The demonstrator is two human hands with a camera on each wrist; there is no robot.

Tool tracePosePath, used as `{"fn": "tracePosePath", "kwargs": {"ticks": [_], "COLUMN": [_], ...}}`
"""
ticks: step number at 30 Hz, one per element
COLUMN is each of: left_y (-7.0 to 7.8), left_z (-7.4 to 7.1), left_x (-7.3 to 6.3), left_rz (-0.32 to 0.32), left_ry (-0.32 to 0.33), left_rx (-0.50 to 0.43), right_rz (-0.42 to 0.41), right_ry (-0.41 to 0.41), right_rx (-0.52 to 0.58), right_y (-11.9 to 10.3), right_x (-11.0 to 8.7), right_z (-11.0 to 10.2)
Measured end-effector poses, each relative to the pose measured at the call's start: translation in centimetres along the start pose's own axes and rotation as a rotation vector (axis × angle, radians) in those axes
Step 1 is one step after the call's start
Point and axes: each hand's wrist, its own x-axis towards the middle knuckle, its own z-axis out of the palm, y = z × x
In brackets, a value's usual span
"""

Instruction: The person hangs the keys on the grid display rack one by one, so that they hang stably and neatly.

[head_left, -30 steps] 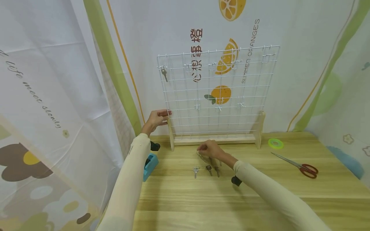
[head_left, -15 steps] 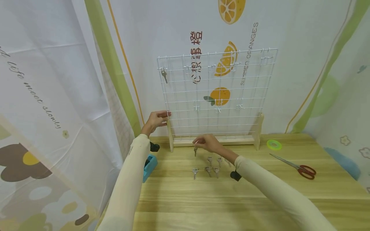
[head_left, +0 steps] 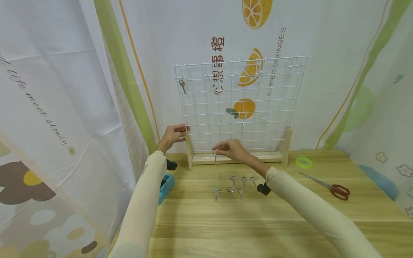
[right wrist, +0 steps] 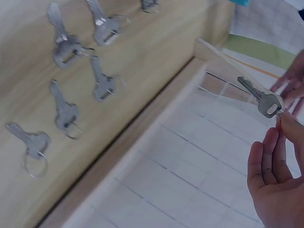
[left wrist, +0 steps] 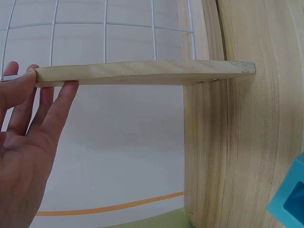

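My right hand (head_left: 233, 149) pinches a silver key (right wrist: 269, 105) by its small ring, in front of the white wire grid rack (head_left: 222, 133). In the right wrist view the key points away from the fingertips. At the rack's left end my left hand (head_left: 174, 136) grips the wooden upright (left wrist: 137, 71) near its top, thumb on one side and fingers on the other. Another key (head_left: 182, 85) hangs from a hook at the rack's upper left. Several ringed keys (right wrist: 64, 111) lie in two rows on the table before the rack.
White hooks (head_left: 242, 123) sit on the grid in an upper and a lower row. A blue tape dispenser (head_left: 166, 189) stands at the left. On the right lie a green tape roll (head_left: 304, 162) and red-handled scissors (head_left: 338, 191). A printed curtain (head_left: 284, 21) hangs behind.
My right hand has lifted a key from the table and carried it up and slightly left, toward the rack. The left hand stays on the upright.
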Motion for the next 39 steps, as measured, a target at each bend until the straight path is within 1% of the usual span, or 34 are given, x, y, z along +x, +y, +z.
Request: {"fn": "tracePosePath", "kwargs": {"ticks": [9, 15, 21, 25, 27, 31, 34, 39], "left_y": [0.1, 0.2, 0.2, 0.1, 0.1, 0.0, 0.0, -0.1], "left_z": [0.1, 0.0, 0.0, 0.1, 0.1, 0.1, 0.1, 0.1], "left_x": [0.0, -0.1, -0.2, -0.4, -0.5, -0.5, -0.4, -0.3], "left_rz": [0.002, 0.002, 0.005, 0.007, 0.008, 0.018, 0.026, 0.026], "left_ry": [0.006, -0.003, -0.004, -0.001, 0.0, -0.004, -0.011, -0.014], "left_rx": [-0.005, -0.009, -0.003, -0.007, -0.003, 0.0, -0.005, -0.012], "right_rz": [0.0, -0.015, -0.006, -0.02, -0.032, -0.023, -0.009, -0.043], "right_ry": [0.018, 0.033, 0.045, 0.055, 0.062, 0.074, 0.093, 0.161], "right_rx": [-0.023, -0.036, -0.021, -0.033, -0.041, -0.037, -0.015, -0.019], "right_y": [-1.8, -3.5, -5.0, -5.7, -6.2, -7.4, -8.0, -9.0], "right_x": [1.5, 2.3, 3.1, 3.5, 3.9, 4.8, 5.4, 6.3], "right_z": [-2.7, -4.3, -5.8, -6.7, -7.3, -8.6, -9.4, -10.6]}}
